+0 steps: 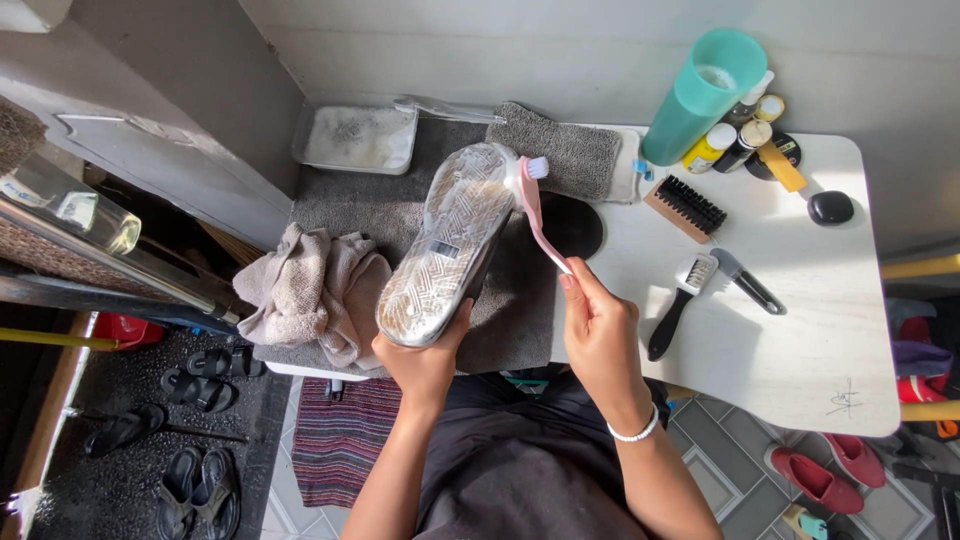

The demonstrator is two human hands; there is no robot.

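Left hand: the left hand [425, 358] grips the heel end of a shoe [448, 243], fingers wrapped under it, thumb at the near edge; the patterned sole faces up, toe pointing far

Right hand: the right hand [598, 325] has its fingers closed around the handle of a pink toothbrush [534, 205], whose bristles meet the shoe's far right edge, by the toe

Shoe position: held above a grey mat [400, 205], near the middle of the white table [830, 330]

Doing it well: judged from the grip, short strokes along the sole's rim suit best, with the left hand bracing the heel so the shoe does not twist

Left of the shoe: a crumpled beige cloth [310, 285] lies just beside it

Far side: a shallow tray [358, 138] and a grey folded towel [570, 150] lie beyond the toe

Right side: a wooden brush [685, 207], a black-handled brush [678, 305] and a teal cup [703, 93] stand well apart from the hands

Open room: bare tabletop near right; the table's near edge runs just beyond the wrists
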